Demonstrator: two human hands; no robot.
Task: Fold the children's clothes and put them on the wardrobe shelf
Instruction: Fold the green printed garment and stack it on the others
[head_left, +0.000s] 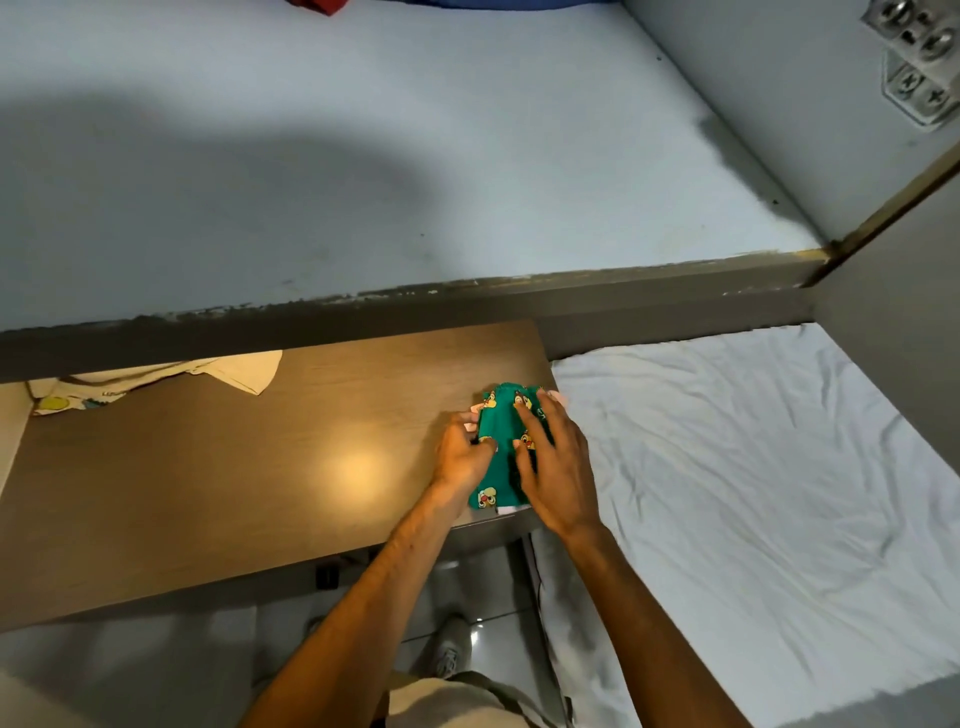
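I see the shelf (363, 156) far across the top, the bed (753, 467) at right, the table (208, 493) at left. A green garment (501, 431), folded, lies on the table's right near corner. My right hand (558, 467) presses flat on it, fingers spread; my left hand (462, 454) pinches its left edge.

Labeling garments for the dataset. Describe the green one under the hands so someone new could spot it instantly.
Start at the brown wooden tabletop beside the white bedsheet. At its right edge, nearest the sheet, lies the small folded green garment, with the left hand at its side and the right hand flat on top. Unlike the cream shirt at the table's far left, it is bright green with yellow cartoon prints.
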